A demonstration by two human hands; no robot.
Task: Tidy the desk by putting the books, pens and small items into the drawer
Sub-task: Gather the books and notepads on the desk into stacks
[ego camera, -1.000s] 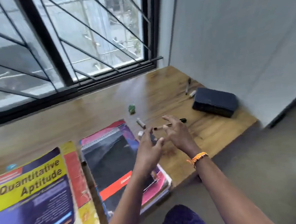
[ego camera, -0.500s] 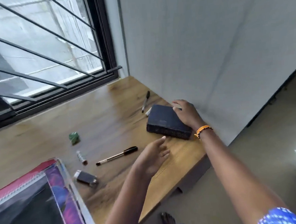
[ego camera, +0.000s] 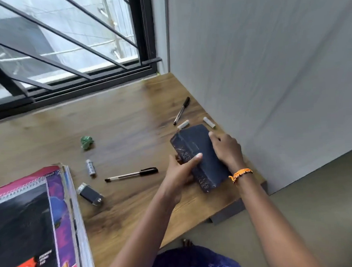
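With both hands, left (ego camera: pixel 180 172) and right (ego camera: pixel 226 148), clasping the dark book (ego camera: pixel 201 152) at 3 o'clock, I judge: lift next, find drawer.

Both forearms are bare, with no sleeves showing up to the bottom edge of the frame. The left hand (ego camera: pixel 181 172) wears no ring or band that can be made out. The right hand (ego camera: pixel 226 148) has an orange braided thread bracelet (ego camera: pixel 240 174) around its wrist, with a knotted end hanging loose at the bracelet's 8 o'clock side. At 6 o'clock in the frame a blue patterned garment (ego camera: pixel 196 263) with lighter streaks covers the lap
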